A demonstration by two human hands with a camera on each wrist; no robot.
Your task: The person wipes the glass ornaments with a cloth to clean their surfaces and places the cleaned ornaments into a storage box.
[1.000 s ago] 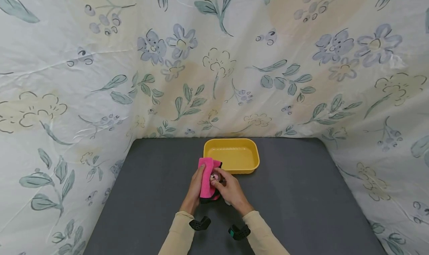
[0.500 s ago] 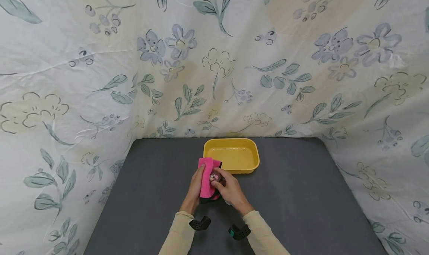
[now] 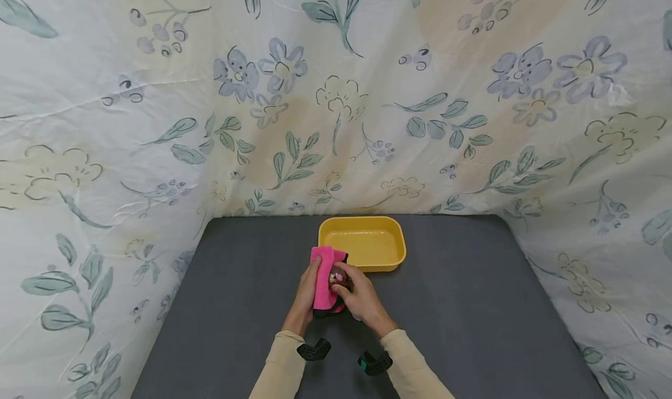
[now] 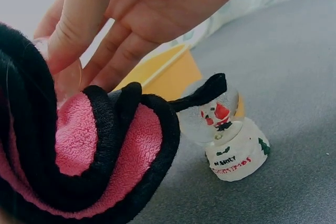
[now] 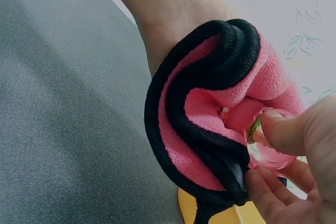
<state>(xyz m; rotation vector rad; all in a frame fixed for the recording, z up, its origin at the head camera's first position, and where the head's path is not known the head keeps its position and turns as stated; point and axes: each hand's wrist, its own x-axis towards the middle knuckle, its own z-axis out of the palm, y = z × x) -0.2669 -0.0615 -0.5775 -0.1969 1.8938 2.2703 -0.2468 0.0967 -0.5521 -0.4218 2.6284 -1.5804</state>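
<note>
In the head view, my left hand [image 3: 305,291] grips a folded pink cloth [image 3: 322,279] with black edging. My right hand [image 3: 362,297] pinches a clear snow globe [image 3: 338,277] between thumb and fingers, against the cloth's folds. Through its ball [image 5: 257,135], a bit of green shows in the right wrist view; its lower part is hidden in the cloth. A second snow globe [image 4: 233,153], with a red and white figure and lettering on its white base, stands upright on the table in the left wrist view, behind the cloth's black hanging loop [image 4: 207,90].
Just beyond the hands sits a yellow tray [image 3: 396,262] on the dark grey table [image 3: 462,305]. Floral fabric [image 3: 341,171] hangs along the back and both sides. Each wrist wears a black band [image 3: 315,350].
Both hands and the cloth keep their places. Only the look of the held snow globe shifts slightly between the right fingers.
</note>
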